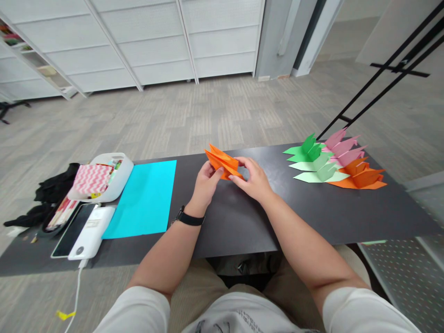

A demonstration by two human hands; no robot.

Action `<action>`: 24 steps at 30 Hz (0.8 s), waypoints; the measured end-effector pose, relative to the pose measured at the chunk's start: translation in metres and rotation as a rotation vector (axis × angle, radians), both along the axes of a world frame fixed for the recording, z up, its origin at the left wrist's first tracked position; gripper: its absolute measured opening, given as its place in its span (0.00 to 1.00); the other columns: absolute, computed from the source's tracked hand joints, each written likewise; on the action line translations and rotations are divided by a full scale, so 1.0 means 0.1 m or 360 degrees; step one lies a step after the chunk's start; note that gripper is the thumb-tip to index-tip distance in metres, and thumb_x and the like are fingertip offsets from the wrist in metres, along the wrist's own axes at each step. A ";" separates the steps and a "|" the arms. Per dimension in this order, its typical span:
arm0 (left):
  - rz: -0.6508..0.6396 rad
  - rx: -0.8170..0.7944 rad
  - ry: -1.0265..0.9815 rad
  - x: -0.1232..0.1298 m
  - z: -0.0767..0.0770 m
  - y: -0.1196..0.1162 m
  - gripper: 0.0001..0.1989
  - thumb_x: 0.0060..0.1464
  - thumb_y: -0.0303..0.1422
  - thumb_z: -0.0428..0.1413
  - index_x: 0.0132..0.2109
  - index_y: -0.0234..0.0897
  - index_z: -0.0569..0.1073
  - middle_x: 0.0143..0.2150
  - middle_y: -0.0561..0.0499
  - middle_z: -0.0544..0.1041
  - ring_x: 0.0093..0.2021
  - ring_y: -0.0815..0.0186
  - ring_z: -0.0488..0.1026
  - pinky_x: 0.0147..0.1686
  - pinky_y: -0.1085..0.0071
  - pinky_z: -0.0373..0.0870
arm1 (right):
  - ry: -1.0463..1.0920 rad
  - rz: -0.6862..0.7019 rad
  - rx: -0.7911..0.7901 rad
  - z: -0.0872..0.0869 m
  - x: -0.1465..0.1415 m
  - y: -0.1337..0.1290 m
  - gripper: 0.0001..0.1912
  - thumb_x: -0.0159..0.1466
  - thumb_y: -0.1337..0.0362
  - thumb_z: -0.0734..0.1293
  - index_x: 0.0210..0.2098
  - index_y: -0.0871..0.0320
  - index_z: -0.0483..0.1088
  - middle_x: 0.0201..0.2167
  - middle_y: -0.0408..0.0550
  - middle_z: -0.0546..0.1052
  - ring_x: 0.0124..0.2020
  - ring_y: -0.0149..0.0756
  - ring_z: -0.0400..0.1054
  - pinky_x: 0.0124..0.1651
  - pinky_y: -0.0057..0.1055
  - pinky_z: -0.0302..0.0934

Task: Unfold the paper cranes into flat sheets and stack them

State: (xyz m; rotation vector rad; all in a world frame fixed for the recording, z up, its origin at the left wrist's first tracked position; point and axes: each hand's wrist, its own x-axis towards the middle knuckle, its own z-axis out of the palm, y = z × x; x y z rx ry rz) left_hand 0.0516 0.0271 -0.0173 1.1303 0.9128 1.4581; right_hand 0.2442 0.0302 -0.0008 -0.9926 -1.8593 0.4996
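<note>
Between my two hands, above the dark table (229, 231), is an orange folded-paper bird (222, 161) with its pointed flaps turned up and to the left. My left hand (207, 181) is closed on its left side, thumb on the near face. With thumb and fingers, my right hand (255, 179) pinches its right end. Some fingertips are hidden behind the paper. To the right stand several finished-looking paper birds: green (311, 149), pale green (322, 170), pink (345, 149) and orange (362, 176).
Left of my hands lies a stack of blue paper (147, 199). Beyond it are a white basket (123, 178) with a pink-patterned pouch (92, 179), a white power bank (92, 233) with a cable, a phone (73, 231) and black cloth (57, 185). A black stand (378, 76) rises behind the right end.
</note>
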 end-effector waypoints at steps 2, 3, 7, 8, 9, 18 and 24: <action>-0.0028 0.0052 0.0018 0.00 0.00 -0.01 0.22 0.57 0.43 0.72 0.54 0.40 0.78 0.54 0.45 0.84 0.54 0.59 0.82 0.60 0.58 0.77 | 0.0056 0.0009 0.0030 0.01 0.00 -0.01 0.22 0.66 0.62 0.73 0.59 0.49 0.72 0.51 0.52 0.80 0.50 0.47 0.77 0.57 0.48 0.72; -0.0032 0.0075 0.0025 0.00 0.00 -0.01 0.23 0.56 0.43 0.72 0.54 0.40 0.78 0.54 0.45 0.84 0.54 0.58 0.82 0.59 0.57 0.78 | 0.0085 0.0012 0.0066 0.01 0.00 -0.02 0.22 0.67 0.63 0.72 0.60 0.49 0.72 0.51 0.52 0.80 0.50 0.46 0.77 0.56 0.48 0.73; 0.0067 0.0214 0.0172 -0.02 0.03 -0.04 0.23 0.56 0.42 0.73 0.53 0.39 0.77 0.53 0.45 0.83 0.53 0.58 0.82 0.58 0.58 0.78 | 0.0093 0.0009 0.0381 0.01 0.02 -0.03 0.31 0.67 0.68 0.69 0.67 0.45 0.66 0.58 0.54 0.76 0.59 0.49 0.73 0.60 0.51 0.72; 0.0106 0.0267 0.0228 -0.03 0.04 -0.05 0.22 0.57 0.42 0.72 0.53 0.39 0.77 0.53 0.46 0.83 0.52 0.59 0.82 0.57 0.59 0.78 | 0.0064 0.0012 0.0462 0.01 0.03 -0.04 0.32 0.66 0.69 0.69 0.68 0.44 0.66 0.61 0.55 0.75 0.62 0.51 0.72 0.61 0.53 0.72; 0.0138 0.0320 0.0285 -0.03 0.05 -0.06 0.21 0.57 0.41 0.72 0.52 0.39 0.77 0.52 0.46 0.83 0.51 0.60 0.82 0.56 0.60 0.78 | 0.0028 0.0011 0.0523 0.02 0.03 -0.04 0.31 0.66 0.70 0.70 0.67 0.43 0.67 0.62 0.54 0.74 0.63 0.51 0.71 0.62 0.54 0.71; 0.0294 0.0732 0.0836 -0.03 0.03 -0.13 0.27 0.61 0.39 0.69 0.63 0.44 0.70 0.58 0.44 0.79 0.56 0.57 0.80 0.58 0.55 0.78 | -0.0073 -0.0062 0.0518 -0.01 0.04 -0.05 0.20 0.65 0.71 0.70 0.55 0.46 0.74 0.60 0.54 0.74 0.61 0.52 0.71 0.61 0.56 0.71; 0.0240 0.0821 0.0882 -0.02 -0.06 -0.12 0.42 0.62 0.41 0.68 0.75 0.48 0.57 0.70 0.38 0.70 0.67 0.51 0.74 0.65 0.50 0.75 | 0.0001 -0.0035 0.0440 0.00 0.05 -0.03 0.17 0.67 0.71 0.69 0.51 0.45 0.77 0.58 0.52 0.75 0.60 0.49 0.72 0.60 0.53 0.72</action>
